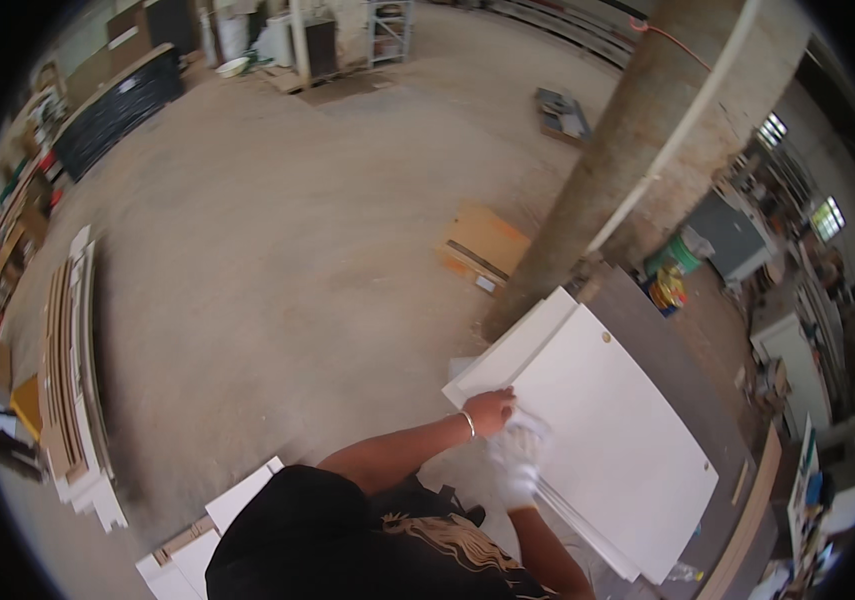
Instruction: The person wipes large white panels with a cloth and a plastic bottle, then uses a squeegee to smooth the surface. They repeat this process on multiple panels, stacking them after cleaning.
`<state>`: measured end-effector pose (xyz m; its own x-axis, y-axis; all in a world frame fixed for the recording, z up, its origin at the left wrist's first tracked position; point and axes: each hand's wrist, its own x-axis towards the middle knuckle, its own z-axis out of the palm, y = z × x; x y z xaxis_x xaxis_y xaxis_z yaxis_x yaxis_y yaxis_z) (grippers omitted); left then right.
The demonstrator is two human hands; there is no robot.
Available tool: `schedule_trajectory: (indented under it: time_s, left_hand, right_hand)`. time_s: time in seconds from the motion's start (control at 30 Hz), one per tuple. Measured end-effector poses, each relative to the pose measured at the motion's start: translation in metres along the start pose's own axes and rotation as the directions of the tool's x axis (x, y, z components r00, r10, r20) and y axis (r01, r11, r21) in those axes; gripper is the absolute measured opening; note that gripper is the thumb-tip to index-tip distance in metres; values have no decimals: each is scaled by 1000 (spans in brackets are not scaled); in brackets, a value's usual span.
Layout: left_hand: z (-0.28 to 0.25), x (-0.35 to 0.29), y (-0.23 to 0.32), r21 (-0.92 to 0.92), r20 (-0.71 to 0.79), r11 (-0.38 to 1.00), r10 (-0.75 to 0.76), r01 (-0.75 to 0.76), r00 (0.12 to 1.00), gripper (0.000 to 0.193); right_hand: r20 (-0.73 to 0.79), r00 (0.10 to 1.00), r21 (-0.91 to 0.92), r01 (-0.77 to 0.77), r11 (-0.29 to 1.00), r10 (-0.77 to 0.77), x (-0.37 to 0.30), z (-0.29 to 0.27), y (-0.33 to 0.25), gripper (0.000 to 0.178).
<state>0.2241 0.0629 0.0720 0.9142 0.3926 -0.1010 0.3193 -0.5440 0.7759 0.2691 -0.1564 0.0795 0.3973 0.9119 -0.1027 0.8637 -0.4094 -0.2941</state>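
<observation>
My bare left hand, with a light bracelet at the wrist, is at the left edge of a stack of white panels. Its fingers are curled closed; whatever they pinch is hidden. Just beside it and nearly touching is my right hand in a white glove, smeared by motion, so its fingers cannot be made out. The top panel has two small round spots near its far right edge. Beneath the stack, a dark grey-brown tabletop shows along the right side.
A thick round pillar with a pale pipe rises past the table's far end. Flattened cardboard lies on the floor near its foot. Long boards are stacked at left, more white panels behind my left arm. A green bucket stands beyond the table.
</observation>
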Motion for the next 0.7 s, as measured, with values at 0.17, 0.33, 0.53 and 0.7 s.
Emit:
schedule_trajectory:
  time_s: [0.17,0.33,0.53,0.7]
  left_hand:
    - [-22,9,4,-54,-84,998,13,-17,996,30]
    - [-22,25,3,331,39,913,241,-240,970,50]
    - [15,37,-32,293,180,847,408,-445,895,65]
    - [0,61,-71,-187,223,910,407,-371,886,61]
  right_hand:
    - [-113,986,-122,112,986,-126,43,2,-46,57]
    - [-349,801,265,-414,871,487,-96,10,65,54]
    - [-687,455,-25,-794,607,567,-112,7,51,49]
    - [-734,657,87,-158,984,171,39,26,-98,20]
